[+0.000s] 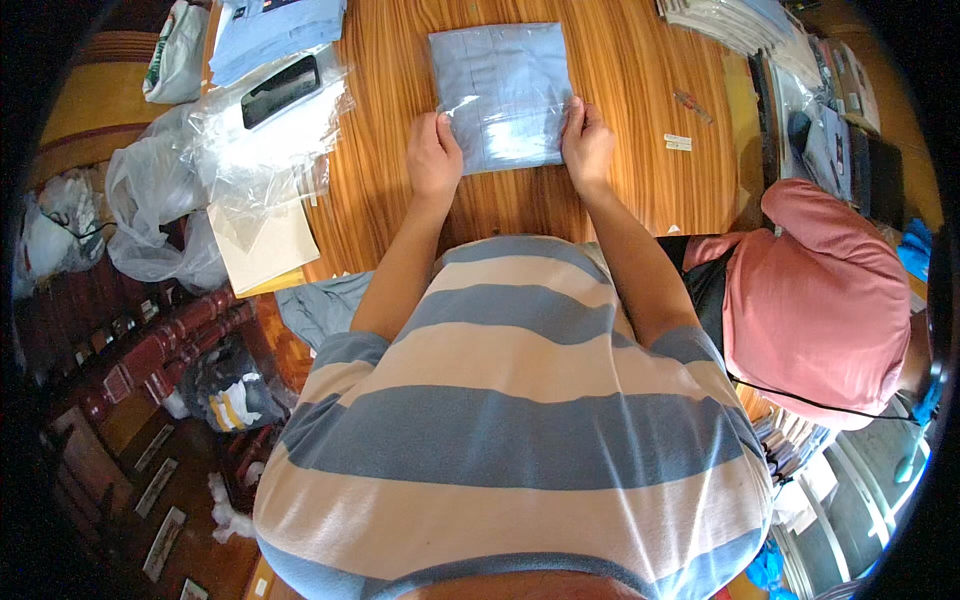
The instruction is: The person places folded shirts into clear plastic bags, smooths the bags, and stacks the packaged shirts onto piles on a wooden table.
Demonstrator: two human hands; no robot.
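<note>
A folded light-blue garment in a clear plastic bag (500, 95) lies flat on the wooden table in front of me. My left hand (435, 155) grips its left edge near the lower corner, thumb on top and fingers curled. At the opposite edge, my right hand (588, 145) pinches the bag the same way, with its thumb on the plastic. Light glares off the lower half of the bag. The fingers under the bag are hidden.
Clear plastic bags (265, 150) lie at the left, with a black phone (281, 91) on them. Folded blue garments (275, 35) are stacked beyond. Cream card sheets (262, 245) rest at the table's near-left corner. A person in a pink top (815, 310) is close on my right.
</note>
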